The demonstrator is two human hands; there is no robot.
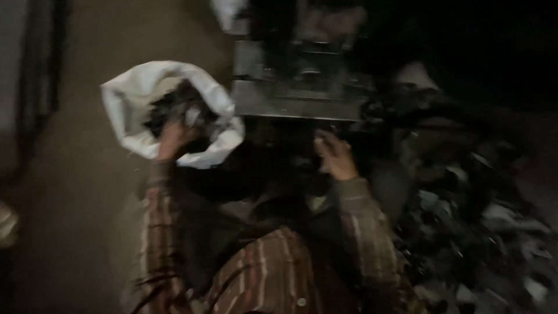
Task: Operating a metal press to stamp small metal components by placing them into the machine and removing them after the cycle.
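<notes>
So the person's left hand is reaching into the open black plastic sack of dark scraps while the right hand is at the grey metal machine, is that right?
Not quite: the open plastic sack is white, not black, as the head view shows. The rest stands: the left hand reaches into it among the dark scraps, and the right hand is at the grey metal machine.

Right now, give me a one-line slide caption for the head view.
Dim scene: left hand reaches into an open white sack of dark scraps, right hand hovers near a grey metal machine.

Hands at the sack and the machine

Our left hand point(173, 138) reaches into the white sack point(125, 104) of dark scraps; our right hand point(335, 156) hovers by the metal machine point(296, 99).
</notes>
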